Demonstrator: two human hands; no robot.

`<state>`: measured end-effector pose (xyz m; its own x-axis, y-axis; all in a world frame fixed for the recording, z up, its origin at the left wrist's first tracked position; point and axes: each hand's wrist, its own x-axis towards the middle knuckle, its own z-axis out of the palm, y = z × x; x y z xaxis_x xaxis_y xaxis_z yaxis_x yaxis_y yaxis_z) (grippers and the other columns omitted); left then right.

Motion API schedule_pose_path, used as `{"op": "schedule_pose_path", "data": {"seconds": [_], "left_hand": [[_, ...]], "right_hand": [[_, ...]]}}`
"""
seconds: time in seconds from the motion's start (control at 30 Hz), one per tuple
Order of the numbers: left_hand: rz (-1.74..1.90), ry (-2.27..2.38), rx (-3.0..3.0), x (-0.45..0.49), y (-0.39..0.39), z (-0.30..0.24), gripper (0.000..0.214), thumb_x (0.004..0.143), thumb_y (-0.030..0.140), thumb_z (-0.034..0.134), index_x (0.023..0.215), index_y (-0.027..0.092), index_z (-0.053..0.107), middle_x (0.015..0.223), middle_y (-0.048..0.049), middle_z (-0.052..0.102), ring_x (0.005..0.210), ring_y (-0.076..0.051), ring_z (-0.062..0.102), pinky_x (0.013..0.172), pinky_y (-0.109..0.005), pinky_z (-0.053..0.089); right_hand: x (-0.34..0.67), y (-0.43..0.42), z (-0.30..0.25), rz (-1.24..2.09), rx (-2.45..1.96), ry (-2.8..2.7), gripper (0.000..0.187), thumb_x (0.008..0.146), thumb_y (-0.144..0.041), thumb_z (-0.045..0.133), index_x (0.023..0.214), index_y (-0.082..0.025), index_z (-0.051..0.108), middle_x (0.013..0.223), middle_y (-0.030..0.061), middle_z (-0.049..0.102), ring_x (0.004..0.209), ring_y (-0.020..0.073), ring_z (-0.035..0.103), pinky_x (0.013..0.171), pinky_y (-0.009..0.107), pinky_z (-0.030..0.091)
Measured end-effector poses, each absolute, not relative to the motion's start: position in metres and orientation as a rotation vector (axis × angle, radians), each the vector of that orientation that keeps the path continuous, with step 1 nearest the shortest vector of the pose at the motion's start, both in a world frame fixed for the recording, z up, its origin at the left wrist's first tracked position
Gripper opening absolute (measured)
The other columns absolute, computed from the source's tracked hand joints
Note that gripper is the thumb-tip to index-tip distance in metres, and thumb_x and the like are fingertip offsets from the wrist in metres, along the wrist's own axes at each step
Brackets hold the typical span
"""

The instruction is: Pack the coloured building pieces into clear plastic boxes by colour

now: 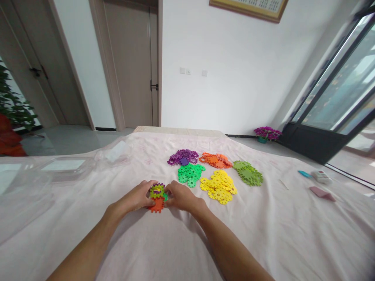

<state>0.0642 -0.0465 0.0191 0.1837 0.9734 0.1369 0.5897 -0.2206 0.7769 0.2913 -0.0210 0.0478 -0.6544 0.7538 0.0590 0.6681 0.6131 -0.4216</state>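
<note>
My left hand (140, 197) and my right hand (181, 196) meet at the middle of a pink cloth-covered table (263, 234). Both are closed on a small assembly of interlocking plastic pieces (157, 196), with olive-green and purple pieces on top and an orange one below, resting on the cloth. Just beyond the hands lie sorted piles of toothed plastic discs: purple (183, 157), orange (216, 160), bright green (190, 173), yellow (219, 186) and olive green (248, 172).
Clear plastic containers (63, 166) sit at the left of the table. At the right edge lie a blue item (305, 174), a small white box (321, 176) and a pink wedge (321, 193). Doors, a white wall and glass sliding doors stand behind.
</note>
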Motion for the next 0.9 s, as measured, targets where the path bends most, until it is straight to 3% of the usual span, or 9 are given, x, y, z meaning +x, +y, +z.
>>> {"op": "schedule_pose_path", "data": {"seconds": [0.1, 0.2, 0.57, 0.73, 0.9], "left_hand": [[0.919, 1.458, 1.847, 0.072, -0.041, 0.009, 0.068, 0.064, 0.019, 0.071, 0.131, 0.02, 0.06, 0.12, -0.0123, 0.066, 0.09, -0.022, 0.066, 0.077, -0.033, 0.053], [0.992, 1.425, 1.773, 0.074, -0.04, 0.004, 0.06, 0.073, 0.029, 0.069, 0.131, 0.02, 0.059, 0.115, -0.0099, 0.069, 0.078, -0.019, 0.065, 0.07, -0.031, 0.054], [1.108, 1.498, 2.009, 0.066, -0.038, 0.005, 0.034, 0.084, 0.035, 0.062, 0.115, 0.023, 0.069, 0.111, -0.0072, 0.066, 0.094, -0.021, 0.065, 0.082, -0.033, 0.053], [1.065, 1.579, 2.023, 0.061, -0.036, 0.001, 0.023, 0.085, 0.034, 0.059, 0.101, 0.021, 0.071, 0.101, -0.0051, 0.066, 0.082, -0.019, 0.065, 0.076, -0.031, 0.053], [1.006, 1.565, 2.04, 0.063, -0.038, 0.004, 0.03, 0.085, 0.034, 0.058, 0.11, 0.021, 0.069, 0.108, -0.0061, 0.066, 0.08, -0.018, 0.065, 0.076, -0.03, 0.053]], "right_hand": [[0.294, -0.017, 0.045, 0.546, -1.176, -2.581, 0.027, 0.073, -0.029, 0.076, 0.098, -0.019, 0.072, 0.094, 0.0038, 0.066, 0.078, 0.0148, 0.057, 0.065, 0.023, 0.036], [0.296, -0.012, 0.043, 0.605, -1.177, -2.54, 0.018, 0.074, -0.024, 0.072, 0.091, -0.018, 0.072, 0.088, 0.002, 0.065, 0.074, 0.0132, 0.055, 0.064, 0.022, 0.035], [0.294, -0.016, 0.039, 0.575, -1.101, -2.542, 0.041, 0.078, -0.032, 0.069, 0.118, -0.027, 0.068, 0.097, 0.0024, 0.063, 0.082, 0.0153, 0.056, 0.07, 0.023, 0.038], [0.289, -0.023, 0.038, 0.553, -1.183, -2.499, 0.037, 0.076, -0.037, 0.072, 0.112, -0.029, 0.07, 0.098, 0.0013, 0.061, 0.083, 0.0149, 0.057, 0.07, 0.024, 0.038], [0.283, -0.026, 0.035, 0.56, -1.229, -2.457, 0.033, 0.074, -0.036, 0.074, 0.103, -0.023, 0.068, 0.1, 0.0019, 0.062, 0.086, 0.0152, 0.057, 0.072, 0.024, 0.039]]}}
